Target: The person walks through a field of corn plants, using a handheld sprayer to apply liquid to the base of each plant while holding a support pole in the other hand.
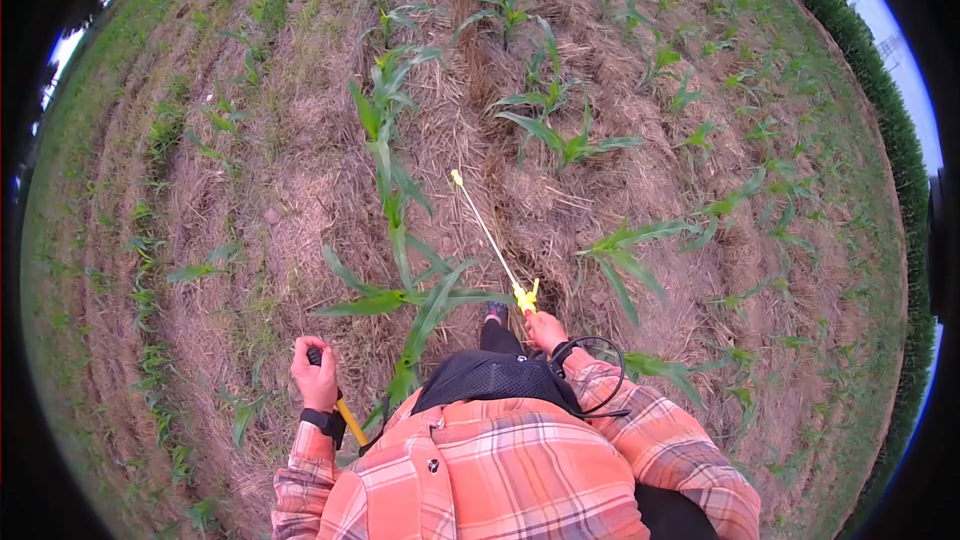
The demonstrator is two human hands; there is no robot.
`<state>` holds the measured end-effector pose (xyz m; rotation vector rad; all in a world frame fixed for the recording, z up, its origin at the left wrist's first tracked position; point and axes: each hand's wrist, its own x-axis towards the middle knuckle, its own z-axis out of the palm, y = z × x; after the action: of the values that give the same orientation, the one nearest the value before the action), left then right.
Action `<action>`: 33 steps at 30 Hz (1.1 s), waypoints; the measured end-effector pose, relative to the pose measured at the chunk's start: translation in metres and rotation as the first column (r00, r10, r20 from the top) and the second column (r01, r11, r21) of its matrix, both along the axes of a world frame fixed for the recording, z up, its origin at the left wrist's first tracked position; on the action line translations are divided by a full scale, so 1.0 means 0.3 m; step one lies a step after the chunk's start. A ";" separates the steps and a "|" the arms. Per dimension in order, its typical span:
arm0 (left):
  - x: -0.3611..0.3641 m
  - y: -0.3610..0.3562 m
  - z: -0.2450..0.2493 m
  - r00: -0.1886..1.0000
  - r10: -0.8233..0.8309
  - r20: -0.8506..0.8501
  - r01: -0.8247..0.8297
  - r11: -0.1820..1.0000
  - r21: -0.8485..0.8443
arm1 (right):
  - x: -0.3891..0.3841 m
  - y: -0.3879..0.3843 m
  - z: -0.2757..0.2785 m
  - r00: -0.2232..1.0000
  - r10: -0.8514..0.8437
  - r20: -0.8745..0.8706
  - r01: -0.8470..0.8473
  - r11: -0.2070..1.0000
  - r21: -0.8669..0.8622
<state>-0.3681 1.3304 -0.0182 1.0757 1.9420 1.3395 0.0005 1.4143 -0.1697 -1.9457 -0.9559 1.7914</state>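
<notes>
My right hand [545, 330] is closed round the yellow handle of a spray wand [490, 240]. Its thin pale lance slants forward and left, ending in a yellow nozzle above the straw-covered soil. A black hose [612, 365] loops beside my right wrist. Out to the left, my left hand [315, 377] grips the black end of a yellow pump lever [351, 422], which runs down toward my side. Young corn plants [408, 295] stand just ahead of me, between and beyond my hands.
Rows of corn seedlings [570, 145] run away from me on both sides. Dry straw and bare soil [300, 200] lie between them. One shoe [496, 312] shows below my waist. A tall green hedge or crop edge [880, 90] borders the field at right, with pylons behind.
</notes>
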 end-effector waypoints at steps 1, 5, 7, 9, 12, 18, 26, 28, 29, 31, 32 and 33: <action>0.005 0.046 0.010 0.994 -0.008 -0.108 0.007 1.000 -0.007 | 0.020 0.036 -0.006 1.000 -0.023 0.009 0.022 0.999 0.034; 0.045 0.235 -0.041 0.971 -0.055 -0.234 0.041 0.997 -0.061 | 0.121 0.190 -0.060 0.983 -0.181 0.015 0.181 0.983 -0.014; 0.078 0.313 -0.011 0.965 -0.084 -0.249 0.073 0.996 -0.052 | 0.175 0.255 -0.064 0.966 -0.258 -0.010 0.258 0.965 -0.038; 0.128 0.378 0.070 0.963 -0.106 -0.249 0.107 0.994 -0.009 | 0.233 0.313 -0.060 0.953 -0.302 -0.016 0.301 0.953 -0.026; 0.116 0.366 0.223 0.991 -0.039 -0.132 0.036 0.999 -0.023 | 0.286 0.376 -0.070 0.936 -0.351 0.005 0.351 0.936 -0.005; 0.195 0.258 0.554 0.975 0.128 -0.184 -0.096 0.980 0.172 | 0.377 0.507 -0.112 0.917 -0.398 -0.032 0.399 0.917 0.000; 0.154 0.651 0.134 0.948 -0.040 -0.315 0.028 0.999 -0.042 | 0.255 0.663 -0.097 0.944 -0.330 -0.023 0.330 0.944 -0.006; 0.147 0.725 0.075 0.965 -0.051 -0.258 0.032 0.997 -0.077 | 0.220 0.692 -0.082 0.939 -0.338 -0.067 0.335 0.941 -0.044; 0.132 0.763 0.038 0.955 -0.064 -0.289 0.045 0.996 -0.074 | 0.199 0.707 -0.067 0.961 -0.273 -0.040 0.271 0.962 -0.044; 0.109 0.849 -0.009 0.948 -0.076 -0.310 0.061 0.996 -0.060 | 0.147 0.750 -0.049 0.985 -0.171 -0.022 0.171 0.985 0.000; 0.098 0.888 -0.029 0.957 -0.081 -0.277 0.058 0.994 -0.091 | 0.125 0.774 -0.048 0.988 -0.142 -0.065 0.142 0.990 -0.003; 0.081 0.920 -0.040 0.966 -0.079 -0.246 0.050 0.991 -0.123 | 0.096 0.798 -0.039 0.995 -0.095 -0.037 0.096 0.995 0.024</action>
<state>-0.3438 1.6063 -0.0302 1.2904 2.1161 1.0834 0.0293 1.6537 -0.1815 -1.9036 -0.8554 1.7460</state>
